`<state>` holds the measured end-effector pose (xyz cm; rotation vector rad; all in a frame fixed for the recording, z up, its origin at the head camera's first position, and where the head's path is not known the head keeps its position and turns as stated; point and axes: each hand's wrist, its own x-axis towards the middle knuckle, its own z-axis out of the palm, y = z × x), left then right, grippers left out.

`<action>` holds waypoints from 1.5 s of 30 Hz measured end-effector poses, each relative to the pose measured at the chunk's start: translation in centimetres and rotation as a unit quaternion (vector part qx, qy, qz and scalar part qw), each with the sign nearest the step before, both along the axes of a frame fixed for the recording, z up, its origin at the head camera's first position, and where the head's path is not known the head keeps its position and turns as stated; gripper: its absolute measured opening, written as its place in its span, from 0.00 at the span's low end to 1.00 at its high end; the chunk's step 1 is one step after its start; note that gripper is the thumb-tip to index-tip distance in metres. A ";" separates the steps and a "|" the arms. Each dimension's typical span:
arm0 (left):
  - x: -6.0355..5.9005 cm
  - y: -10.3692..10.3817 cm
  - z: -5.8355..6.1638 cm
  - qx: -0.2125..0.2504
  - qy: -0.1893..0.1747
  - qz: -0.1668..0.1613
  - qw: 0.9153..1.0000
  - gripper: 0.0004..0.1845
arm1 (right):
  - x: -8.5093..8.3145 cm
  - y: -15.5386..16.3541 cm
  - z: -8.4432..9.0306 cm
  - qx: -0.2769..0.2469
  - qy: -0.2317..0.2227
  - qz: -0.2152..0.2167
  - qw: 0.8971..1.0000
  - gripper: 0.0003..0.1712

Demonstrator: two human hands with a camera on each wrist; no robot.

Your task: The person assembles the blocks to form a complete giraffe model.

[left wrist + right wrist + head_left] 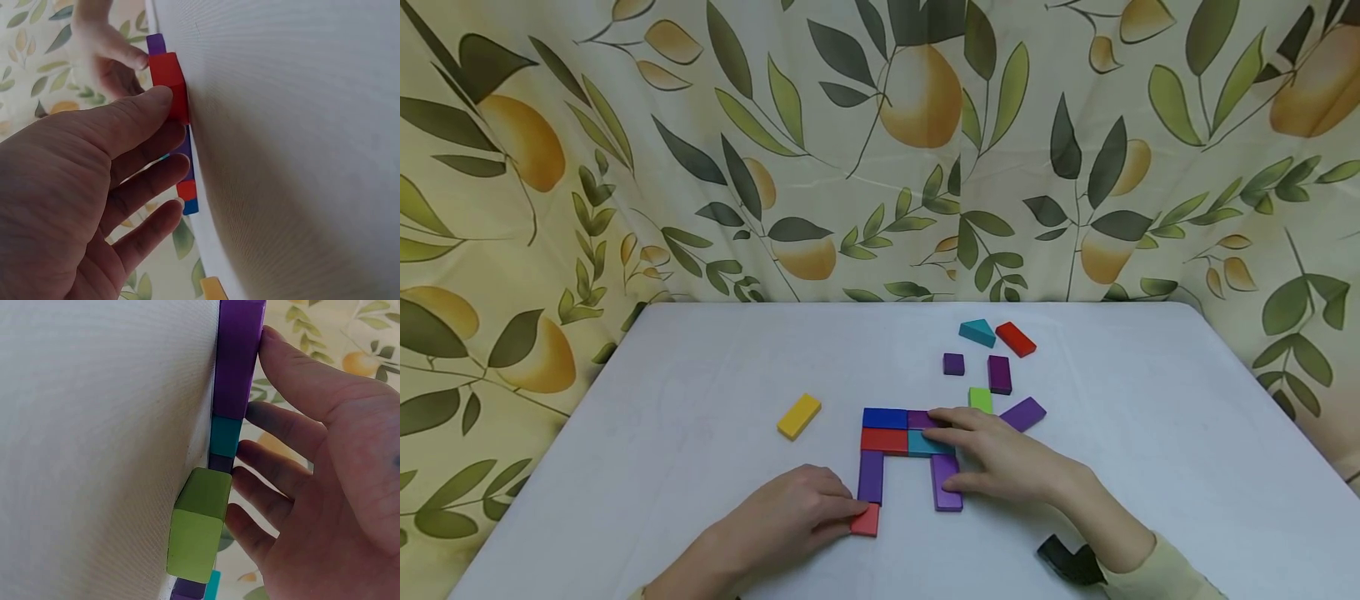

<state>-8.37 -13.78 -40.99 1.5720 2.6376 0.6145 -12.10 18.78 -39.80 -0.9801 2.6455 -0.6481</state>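
Evidently, a smooth-faced red block (865, 524) is being pinched by the left hand's (801, 510) thumb and fingertips, at the near end of a long, rectangular purple block (871, 477). An oblong violet block (947, 498) is being touched by the thumb of the right hand (1011, 456), whose loose, ungripping fingers are being rested over a teal block (925, 442) and a plum block (917, 418), both being partly hidden. The blocks are being supported by a finely textured white tabletop (700, 400). Beside the right sleeve (1165, 575), a black object's (1067, 560) full shape is being obscured.
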 end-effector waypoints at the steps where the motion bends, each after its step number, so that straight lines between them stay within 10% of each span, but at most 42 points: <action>1: 0.0 0.0 0.0 0.000 0.000 -0.001 1.000 0.14 | 0.0 0.0 0.0 0.000 0.000 0.000 1.000 0.37; 30: -0.1 0.3 0.3 -0.003 -0.031 0.002 1.000 0.14 | 0.1 0.1 0.1 -0.001 -0.010 -0.006 1.000 0.37; 45: -2.0 1.6 0.0 -0.049 -0.070 0.100 0.991 0.29 | 0.1 0.0 0.2 -0.003 -0.008 -0.003 1.000 0.37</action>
